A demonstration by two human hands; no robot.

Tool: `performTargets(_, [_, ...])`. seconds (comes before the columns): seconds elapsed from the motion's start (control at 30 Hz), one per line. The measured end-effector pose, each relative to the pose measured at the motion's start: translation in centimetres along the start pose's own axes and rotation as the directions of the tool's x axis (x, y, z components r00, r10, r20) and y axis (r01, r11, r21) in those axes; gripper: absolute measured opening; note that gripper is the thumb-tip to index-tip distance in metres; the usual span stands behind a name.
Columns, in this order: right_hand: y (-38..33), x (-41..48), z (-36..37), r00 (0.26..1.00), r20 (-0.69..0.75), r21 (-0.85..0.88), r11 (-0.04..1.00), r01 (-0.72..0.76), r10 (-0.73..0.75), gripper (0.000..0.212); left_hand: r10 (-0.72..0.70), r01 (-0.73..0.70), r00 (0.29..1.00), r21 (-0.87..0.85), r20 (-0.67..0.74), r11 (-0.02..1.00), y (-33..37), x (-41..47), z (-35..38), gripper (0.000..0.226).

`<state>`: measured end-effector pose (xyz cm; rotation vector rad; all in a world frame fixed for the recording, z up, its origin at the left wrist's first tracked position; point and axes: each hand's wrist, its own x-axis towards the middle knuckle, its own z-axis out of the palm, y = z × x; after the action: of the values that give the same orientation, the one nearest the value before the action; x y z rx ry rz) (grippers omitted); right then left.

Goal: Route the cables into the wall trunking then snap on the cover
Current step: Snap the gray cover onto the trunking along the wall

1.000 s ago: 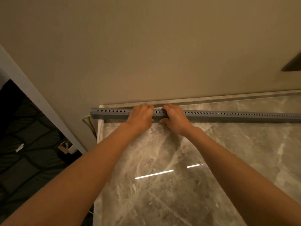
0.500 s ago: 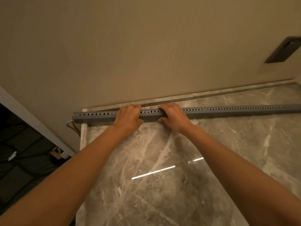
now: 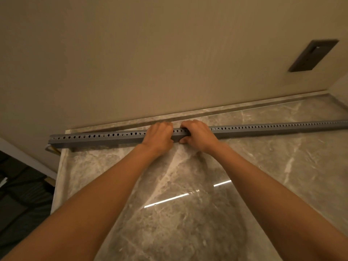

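A long grey trunking [image 3: 263, 129] with a row of small holes along its top lies on the marble floor, parallel to the beige wall and a little away from it. My left hand [image 3: 159, 137] and my right hand [image 3: 197, 134] grip it side by side near its middle, fingers curled over the top. A yellow cable [image 3: 54, 149] shows just under the trunking's left end. Any cables inside the trunking are hidden.
A marble skirting strip [image 3: 244, 108] runs along the wall's foot. A dark wall plate [image 3: 312, 55] sits on the wall at the upper right. At the left, a white door frame [image 3: 24, 159] borders a dark patterned floor [image 3: 18, 194].
The view has shifted, so the trunking now sits lower and tilted, with more wall and the wall plate showing. My hands have come close together on the trunking again.
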<state>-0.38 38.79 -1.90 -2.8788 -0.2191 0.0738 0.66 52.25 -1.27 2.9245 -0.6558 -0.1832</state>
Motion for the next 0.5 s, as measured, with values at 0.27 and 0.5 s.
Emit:
performTargets(0.27, [5.8,-1.8,-1.2,1.000,0.017,-0.151,0.988,0.025,-0.023,0.038,-0.100,0.100,0.995,0.017,0.006,0.995,2.9,0.7,-0.2,0.034])
performTargets(0.5, [12.9,-5.7,-2.2,0.984,-0.110,-0.098,0.983,-0.152,0.142,0.045,0.042,-0.042,0.995,0.003,-0.094,0.999,12.2,3.9,2.0,0.044])
